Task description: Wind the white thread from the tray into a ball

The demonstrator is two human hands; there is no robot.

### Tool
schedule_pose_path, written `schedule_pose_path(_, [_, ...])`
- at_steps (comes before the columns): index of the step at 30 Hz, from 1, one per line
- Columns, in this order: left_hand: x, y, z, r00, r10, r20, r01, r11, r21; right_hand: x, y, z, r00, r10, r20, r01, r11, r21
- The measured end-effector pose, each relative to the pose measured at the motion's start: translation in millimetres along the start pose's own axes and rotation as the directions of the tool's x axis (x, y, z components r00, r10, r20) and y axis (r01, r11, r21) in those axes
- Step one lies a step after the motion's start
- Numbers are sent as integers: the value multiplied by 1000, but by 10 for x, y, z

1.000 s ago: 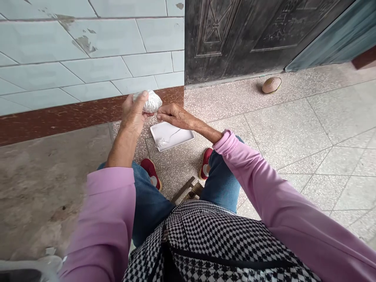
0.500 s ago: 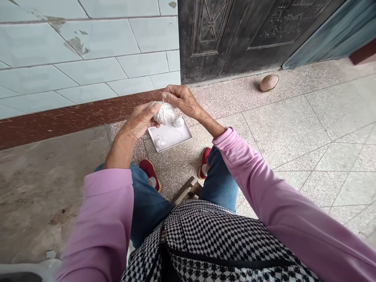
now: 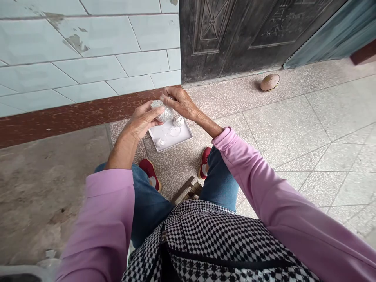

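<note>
A ball of white string [image 3: 167,114] is held in my left hand [image 3: 139,122], with the thumb across its front and the fingers behind and below. Right against the ball's upper side is my right hand [image 3: 182,103], its fingers pinched together; the thin strand between them is hard to make out. Below both hands a shallow white tray [image 3: 183,136] lies on the floor. Inside it, a smaller white ball [image 3: 178,120] sits near the back right and another small white bundle [image 3: 160,142] near the front left. A loop of loose string [image 3: 175,131] lies between them.
A dark carved door [image 3: 211,39] and a tiled wall [image 3: 96,35] stand just beyond the tray. A rounded tan object [image 3: 270,82] lies on the floor by the door. My red shoes [image 3: 149,172] flank the tray's near side, with part of a wooden stool [image 3: 188,190] between my legs.
The ball has turned in my left hand, and my right fingers have come down closer against it. The loose string in the tray has shifted into a loop near the middle.
</note>
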State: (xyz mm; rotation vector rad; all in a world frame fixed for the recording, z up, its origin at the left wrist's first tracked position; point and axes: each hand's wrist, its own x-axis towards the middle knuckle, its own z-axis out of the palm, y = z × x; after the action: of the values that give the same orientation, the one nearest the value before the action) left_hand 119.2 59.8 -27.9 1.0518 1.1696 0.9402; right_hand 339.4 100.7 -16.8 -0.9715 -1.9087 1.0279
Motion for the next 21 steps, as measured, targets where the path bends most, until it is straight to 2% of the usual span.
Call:
schedule_pose_path(7, [41,6,-2,999,20,-26,-22,999,-48,78,11,26,991,131,20,-132,988,74])
schedule_pose_path(14, [-125,146,79,998,21,53,-17,997,-79,130,82,58,972,234,24,-230,928,292])
schedule_pose_path(18, [-153,230,69,998,39,42,-36,997,-75,170,189,84,968,252,12,-247,936,249])
schedule_pose_path(21, [-112,246,16,996,73,55,-69,995,-65,189,246,118,982,190,-9,-187,972,142])
